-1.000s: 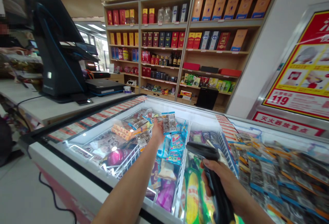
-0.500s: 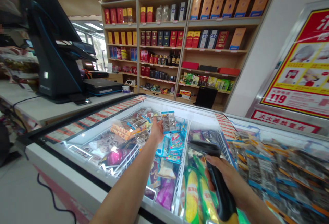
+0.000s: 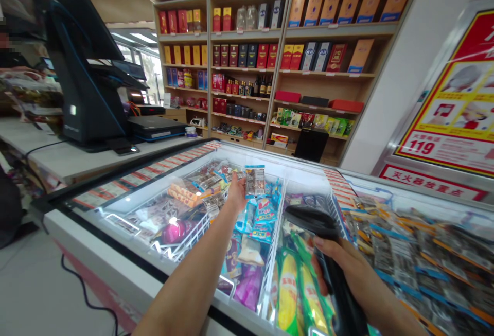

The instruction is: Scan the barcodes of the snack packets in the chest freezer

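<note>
Head view shows the left hand stretched out over the far middle of the freezer, pinching a small packet by its left edge. That packet stands upright, blue along its top, with a dark-patterned face turned to the near side; blue packets lie just below and to its near right. Closed around the grip of a black scanner, the right hand is nearer and farther right, and the scanner's head points to the left, well apart from the packet. Below the scanner, in the near part of the freezer, lie corn packs in green and yellow wrapping. Left of them, across a white divider, is a purple packet, and farther left a round pink item sits in a wire basket. Many dark packets with blue or orange edges fill the right side. At the far left, a till stands on the counter.
</note>
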A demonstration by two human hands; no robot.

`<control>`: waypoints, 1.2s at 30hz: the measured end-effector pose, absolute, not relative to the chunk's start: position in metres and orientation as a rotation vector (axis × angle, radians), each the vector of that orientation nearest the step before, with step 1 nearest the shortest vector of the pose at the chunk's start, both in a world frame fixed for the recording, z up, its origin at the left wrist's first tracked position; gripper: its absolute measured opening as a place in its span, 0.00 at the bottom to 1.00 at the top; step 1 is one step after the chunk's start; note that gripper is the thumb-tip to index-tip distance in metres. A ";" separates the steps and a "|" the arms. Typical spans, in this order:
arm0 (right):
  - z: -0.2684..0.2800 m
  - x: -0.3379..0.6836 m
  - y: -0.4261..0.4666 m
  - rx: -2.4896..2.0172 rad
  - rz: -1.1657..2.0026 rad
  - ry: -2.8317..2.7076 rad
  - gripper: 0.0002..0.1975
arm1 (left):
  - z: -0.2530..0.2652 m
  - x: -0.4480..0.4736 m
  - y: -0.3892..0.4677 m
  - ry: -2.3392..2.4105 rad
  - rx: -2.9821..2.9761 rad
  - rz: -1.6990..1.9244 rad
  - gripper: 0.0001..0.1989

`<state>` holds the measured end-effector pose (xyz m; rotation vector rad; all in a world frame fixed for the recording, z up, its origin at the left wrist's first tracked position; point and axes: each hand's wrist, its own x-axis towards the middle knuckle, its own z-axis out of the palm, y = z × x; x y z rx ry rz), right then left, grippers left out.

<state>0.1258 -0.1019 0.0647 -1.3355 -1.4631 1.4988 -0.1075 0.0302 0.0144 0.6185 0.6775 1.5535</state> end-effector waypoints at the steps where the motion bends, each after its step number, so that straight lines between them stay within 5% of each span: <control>1: 0.065 0.127 -0.103 -1.323 1.511 -1.466 0.19 | 0.013 -0.108 0.031 0.671 0.624 1.557 0.34; 22: 0.070 0.132 -0.101 -1.237 1.699 -1.474 0.19 | 0.015 -0.113 0.032 0.638 0.614 1.613 0.30; 36: 0.055 0.133 -0.102 -1.404 1.526 -1.416 0.19 | 0.013 -0.115 0.035 0.651 0.631 1.653 0.30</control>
